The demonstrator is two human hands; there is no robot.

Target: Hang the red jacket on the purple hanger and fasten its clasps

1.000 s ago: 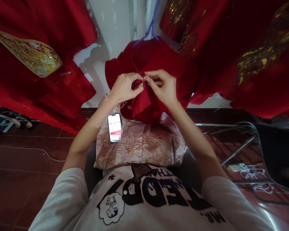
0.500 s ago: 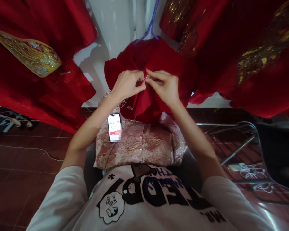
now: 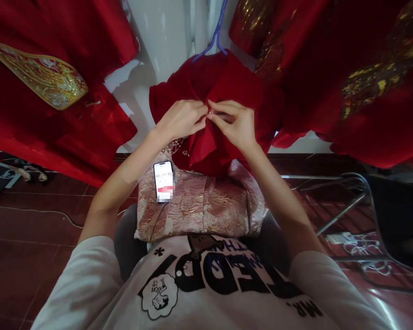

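A red garment (image 3: 227, 82) hangs from a purple hanger (image 3: 217, 39) in front of me, its lower part over my lap. At its middle my left hand (image 3: 184, 118) is closed, fingertips pinched on the garment's front; the exact spot is hidden behind the fingers. Facing it, my right hand (image 3: 237, 123) pinches a small shiny beaded ornament (image 3: 211, 111) at the garment's front. The fingertips of the two hands nearly touch. Below the left wrist hangs more beaded trim (image 3: 175, 145). Across my lap lies pink brocade fabric (image 3: 192, 206).
On the brocade rests a phone (image 3: 164, 181) showing a timer. Red garments with gold decoration hang at left (image 3: 51, 82) and right (image 3: 368, 87). A black chair with a metal frame (image 3: 368, 197) stands at right, near white cables (image 3: 358, 245). Another cable (image 3: 55, 211) crosses the floor at left.
My left hand has shifted slightly right, its fingertips closer to the right hand, and my left elbow has swung outward to the left. The right hand has barely moved.
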